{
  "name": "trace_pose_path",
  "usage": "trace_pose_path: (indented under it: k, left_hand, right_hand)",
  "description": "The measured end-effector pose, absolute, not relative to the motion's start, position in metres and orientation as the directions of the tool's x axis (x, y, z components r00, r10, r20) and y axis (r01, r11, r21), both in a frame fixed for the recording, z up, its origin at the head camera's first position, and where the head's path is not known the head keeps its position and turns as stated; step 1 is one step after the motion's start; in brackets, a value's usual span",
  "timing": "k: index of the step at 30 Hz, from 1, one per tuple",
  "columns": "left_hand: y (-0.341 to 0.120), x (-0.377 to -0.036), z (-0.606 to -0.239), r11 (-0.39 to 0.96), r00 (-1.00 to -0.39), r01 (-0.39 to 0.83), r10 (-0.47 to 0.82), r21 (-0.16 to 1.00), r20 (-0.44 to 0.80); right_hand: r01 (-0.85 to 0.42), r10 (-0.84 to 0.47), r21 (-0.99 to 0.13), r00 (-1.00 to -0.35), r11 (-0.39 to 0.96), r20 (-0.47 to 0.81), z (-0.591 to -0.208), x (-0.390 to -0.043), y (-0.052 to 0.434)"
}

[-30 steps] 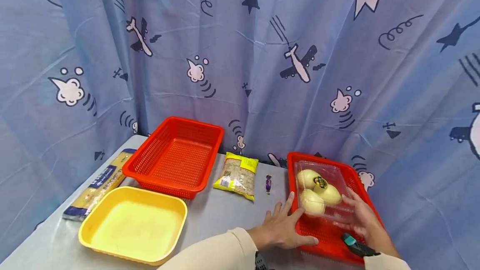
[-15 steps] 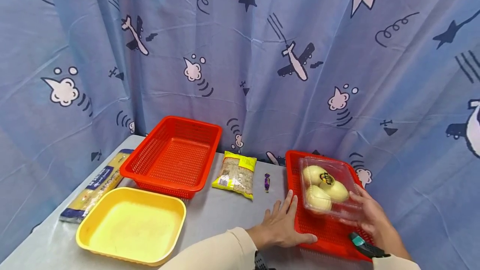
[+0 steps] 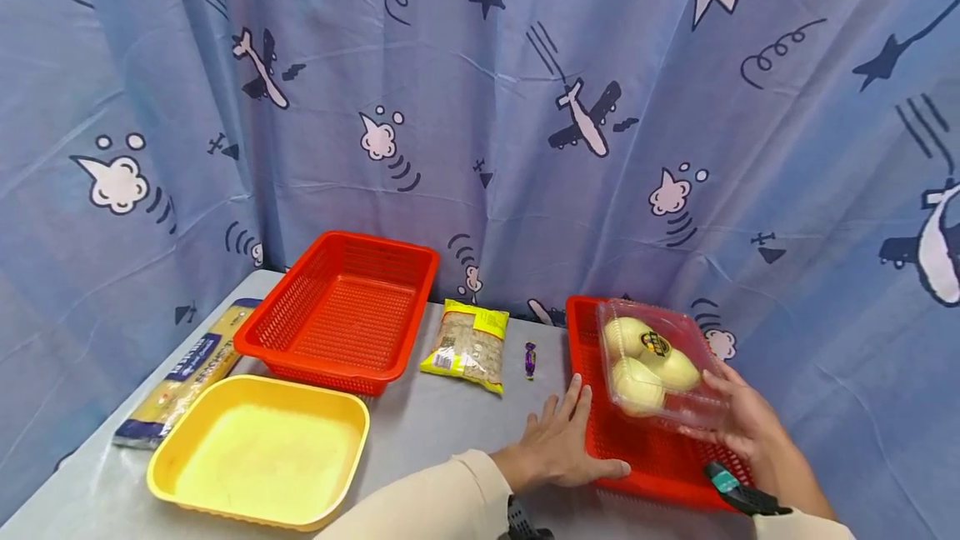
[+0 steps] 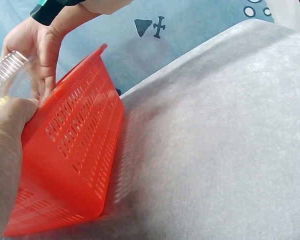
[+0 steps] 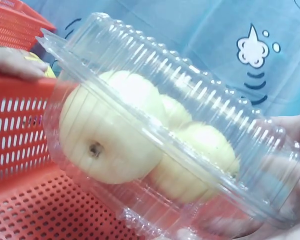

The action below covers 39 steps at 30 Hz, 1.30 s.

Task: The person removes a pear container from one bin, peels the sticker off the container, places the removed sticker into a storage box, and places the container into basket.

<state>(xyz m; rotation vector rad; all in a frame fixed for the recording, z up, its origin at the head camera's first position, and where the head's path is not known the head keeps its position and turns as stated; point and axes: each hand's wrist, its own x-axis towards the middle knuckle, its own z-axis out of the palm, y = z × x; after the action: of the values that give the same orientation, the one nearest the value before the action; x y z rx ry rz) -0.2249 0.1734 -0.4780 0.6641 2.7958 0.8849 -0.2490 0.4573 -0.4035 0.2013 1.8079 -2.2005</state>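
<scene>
A clear plastic clamshell (image 3: pixel 652 361) with pale yellow round fruits inside hangs tilted just above the right red basket (image 3: pixel 637 465). My right hand (image 3: pixel 738 423) grips its near right end, fingers curled round the edge. The right wrist view fills with the clamshell (image 5: pixel 155 135) over the basket's mesh floor (image 5: pixel 35 200). My left hand (image 3: pixel 558 444) lies flat on the table with straight fingers, against the basket's left wall. In the left wrist view that red wall (image 4: pixel 75 150) stands beside my left hand (image 4: pixel 5 150).
A second red basket (image 3: pixel 341 311) stands at the back left, with a yellow tray (image 3: pixel 258 448) in front of it. A spaghetti packet (image 3: pixel 183 373) lies at the far left. A bag of grains (image 3: pixel 468 344) and a purple candy (image 3: pixel 530 358) lie between the baskets. A blue curtain hangs behind.
My right hand has lifted the clamshell up out of the right red basket and tilted it. The left hand has stayed against the basket's left wall.
</scene>
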Motion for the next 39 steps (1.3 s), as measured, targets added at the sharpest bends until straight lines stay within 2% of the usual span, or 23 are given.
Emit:
trace_pose_path:
  k: [9, 13, 17, 22, 26, 29, 33, 39]
  left_hand:
    - [0.169, -0.226, -0.468, 0.696, -0.898, 0.337, 0.44, 0.634, -0.006]
    - [0.165, -0.233, -0.459, 0.614, -0.92, 0.283, 0.392, 0.737, 0.026]
    - [0.163, -0.239, -0.446, 0.444, -0.951, 0.195, 0.303, 0.875, 0.058]
    - [0.166, -0.243, -0.42, 0.159, -0.984, 0.007, 0.178, 0.987, -0.022]
    - [0.169, -0.245, -0.396, -0.119, -0.975, -0.13, 0.196, 0.984, -0.105]
    - [0.167, -0.247, -0.384, -0.249, -0.962, -0.194, 0.239, 0.949, -0.134]
    - [0.16, -0.249, -0.378, -0.301, -0.953, -0.234, 0.259, 0.924, -0.157]
    - [0.15, -0.248, -0.372, -0.302, -0.957, -0.212, 0.255, 0.929, -0.136]
  right_hand:
    - [0.281, -0.199, -0.927, -0.952, -0.248, -0.235, -0.393, -0.244, 0.451]
    - [0.279, -0.212, -0.922, -0.951, -0.267, -0.226, -0.386, -0.245, 0.445]
    - [0.282, -0.224, -0.918, -0.949, -0.28, -0.223, -0.38, -0.244, 0.438]
    - [0.286, -0.263, -0.91, -0.942, -0.301, -0.209, -0.376, -0.237, 0.431]
    - [0.272, -0.306, -0.905, -0.936, -0.328, -0.171, -0.372, -0.232, 0.425]
    - [0.27, -0.306, -0.907, -0.937, -0.324, -0.17, -0.366, -0.228, 0.418]
    - [0.273, -0.26, -0.917, -0.945, -0.291, -0.198, -0.359, -0.223, 0.405]
    - [0.249, -0.25, -0.923, -0.952, -0.294, -0.177, -0.354, -0.219, 0.39]
